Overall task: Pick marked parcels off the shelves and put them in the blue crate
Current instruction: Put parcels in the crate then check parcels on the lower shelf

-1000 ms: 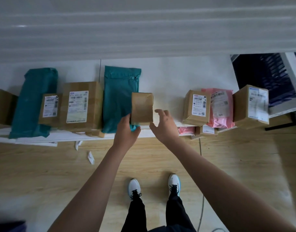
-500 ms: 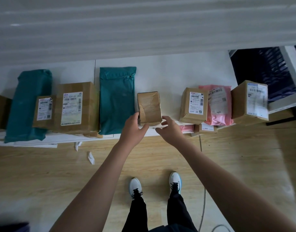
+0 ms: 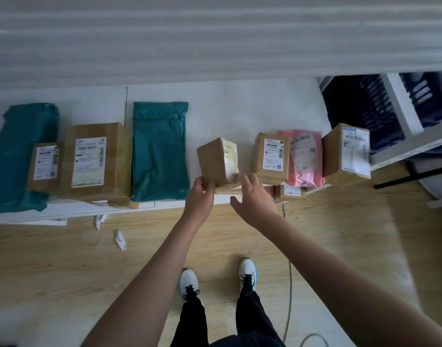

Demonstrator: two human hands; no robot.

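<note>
My left fingers [image 3: 206, 184] pinch the lower left corner of the small box [image 3: 218, 162], just above frame centre; the right fingers [image 3: 248, 178] are loosely spread and touch its lower right corner without wrapping it. The box stands tilted at the shelf [image 3: 162, 205] lip, its pale label [image 3: 230, 156] turned to the right face. I judge the hold thin: one corner pinch and a resting hand, so a twist to read the label could let the box roll off the lip to the floor [image 3: 64, 259]. Swinging right, it could clip the labelled box [image 3: 271, 157] just beside it, and the pink bag [image 3: 305, 156] behind that leans. The crate [image 3: 365, 108] sits dark at upper right, well apart, so the carry is long.
</note>
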